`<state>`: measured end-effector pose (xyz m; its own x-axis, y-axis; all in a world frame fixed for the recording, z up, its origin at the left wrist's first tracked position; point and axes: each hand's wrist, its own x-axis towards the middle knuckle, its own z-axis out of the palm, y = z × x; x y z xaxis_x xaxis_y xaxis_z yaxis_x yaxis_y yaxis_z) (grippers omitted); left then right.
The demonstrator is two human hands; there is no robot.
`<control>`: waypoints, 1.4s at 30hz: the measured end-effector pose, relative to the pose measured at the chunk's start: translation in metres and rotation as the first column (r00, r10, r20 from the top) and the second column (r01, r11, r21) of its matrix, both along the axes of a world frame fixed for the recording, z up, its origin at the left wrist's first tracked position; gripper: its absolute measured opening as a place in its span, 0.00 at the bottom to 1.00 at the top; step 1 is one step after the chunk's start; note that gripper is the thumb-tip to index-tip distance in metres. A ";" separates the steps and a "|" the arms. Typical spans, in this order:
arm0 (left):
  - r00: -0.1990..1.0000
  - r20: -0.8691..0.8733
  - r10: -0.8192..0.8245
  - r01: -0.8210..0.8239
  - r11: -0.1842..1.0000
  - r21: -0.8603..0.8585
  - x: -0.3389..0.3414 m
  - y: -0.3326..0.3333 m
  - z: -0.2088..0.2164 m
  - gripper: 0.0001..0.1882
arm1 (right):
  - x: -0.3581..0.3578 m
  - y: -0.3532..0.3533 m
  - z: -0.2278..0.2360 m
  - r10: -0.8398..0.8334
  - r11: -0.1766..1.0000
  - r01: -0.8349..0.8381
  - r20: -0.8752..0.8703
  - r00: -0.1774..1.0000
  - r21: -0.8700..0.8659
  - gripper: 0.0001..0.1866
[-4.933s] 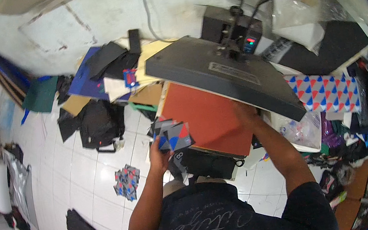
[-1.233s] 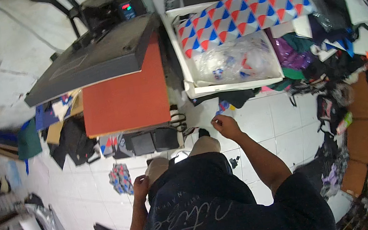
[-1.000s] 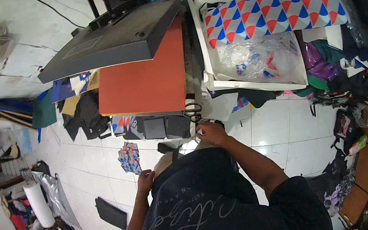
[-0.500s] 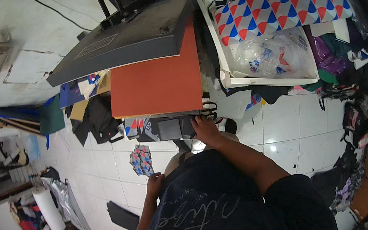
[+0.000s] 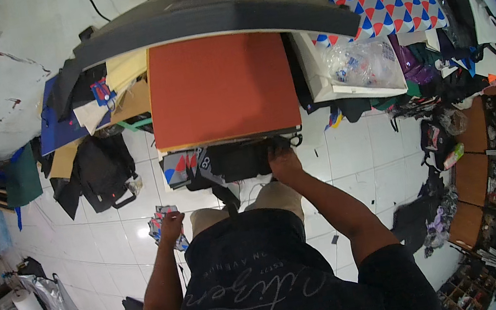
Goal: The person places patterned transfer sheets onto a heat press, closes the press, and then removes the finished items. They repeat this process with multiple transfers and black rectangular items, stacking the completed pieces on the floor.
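Note:
My right hand [image 5: 285, 163] reaches to the shelf below the heat press, its fingers spread on the right end of a folded black fabric piece [image 5: 241, 161]. Just beyond those fingertips are the dark handles of scissors [image 5: 295, 140]. To the left of the black fabric lies a grey piece with red and blue shapes [image 5: 180, 169]. My left hand [image 5: 172, 225] is low on the left, fingers curled, in front of a small stack of patterned grey, red and blue pieces [image 5: 156, 223]. Whether it holds anything is hidden.
The heat press's raised dark upper plate [image 5: 213, 14] overhangs its red-brown lower pad [image 5: 221, 88]. At right stands a white box [image 5: 358, 91] with clear plastic and a patterned roll [image 5: 397, 9]. A black bag [image 5: 104, 171] and cardboard lie left. Scraps are on the tiled floor [image 5: 352, 158].
My view has swung so the press sits more centrally. My left hand has moved forward and left to the patterned stack. My right hand stays at the black fabric, where a grey square no longer shows.

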<state>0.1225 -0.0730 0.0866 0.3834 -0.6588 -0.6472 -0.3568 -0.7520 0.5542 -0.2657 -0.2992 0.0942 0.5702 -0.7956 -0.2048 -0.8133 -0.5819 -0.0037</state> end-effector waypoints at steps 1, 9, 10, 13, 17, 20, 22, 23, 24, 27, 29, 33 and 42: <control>1.000 -0.028 -0.007 0.009 0.996 0.088 0.004 -0.009 0.026 0.21 | 0.005 0.002 0.005 -0.036 0.999 0.036 -0.006 0.999 0.027 0.30; 0.943 -0.164 0.289 -0.273 0.955 0.112 0.041 0.057 -0.003 0.19 | 0.010 0.014 0.060 -0.656 0.740 0.599 0.130 0.744 0.306 0.39; 0.994 -0.084 0.069 -0.071 0.997 -0.014 0.053 0.087 -0.029 0.19 | 0.017 0.018 0.062 -0.730 0.670 0.672 0.118 0.673 0.316 0.39; 0.994 -0.063 0.085 -0.082 0.996 0.044 0.046 0.100 -0.043 0.18 | 0.021 0.026 0.054 -0.813 0.573 0.774 0.061 0.580 0.270 0.42; 0.971 -0.153 0.184 -0.151 0.968 0.202 0.037 0.068 0.007 0.17 | 0.024 0.035 0.047 -0.873 0.482 0.832 0.071 0.482 0.277 0.41; 0.973 -0.168 0.158 -0.141 0.984 0.111 0.068 0.091 -0.036 0.16 | 0.034 0.028 0.044 -0.920 0.390 0.857 0.111 0.375 0.337 0.38; 0.955 -0.211 0.207 -0.184 0.975 0.125 0.062 0.068 -0.014 0.16 | 0.031 0.029 0.041 -0.946 0.324 0.889 0.094 0.311 0.324 0.37; 0.946 -0.226 0.233 -0.207 0.969 0.133 0.062 0.056 -0.001 0.16 | 0.028 0.029 0.039 -0.944 0.329 0.889 0.086 0.319 0.318 0.36; 0.946 -0.239 0.220 -0.195 0.973 0.121 0.067 0.052 -0.001 0.17 | 0.026 0.028 0.037 -0.940 0.339 0.886 0.079 0.332 0.316 0.36; 0.977 -0.174 0.121 -0.115 0.992 0.044 0.081 0.056 -0.024 0.19 | 0.029 0.028 0.037 -0.931 0.363 0.885 0.074 0.358 0.293 0.34; 0.984 -0.145 0.104 -0.092 0.992 0.091 0.085 0.055 -0.032 0.18 | 0.030 0.030 0.036 -0.931 0.363 0.887 0.067 0.359 0.284 0.33; 0.979 -0.177 0.102 -0.084 0.991 0.104 0.074 0.043 -0.027 0.17 | 0.024 0.034 0.025 -0.940 0.342 0.888 0.102 0.327 0.306 0.32; 0.982 -0.171 0.083 -0.070 0.994 0.084 0.071 0.040 -0.018 0.18 | 0.036 0.034 0.042 -0.917 0.400 0.878 0.120 0.382 0.264 0.31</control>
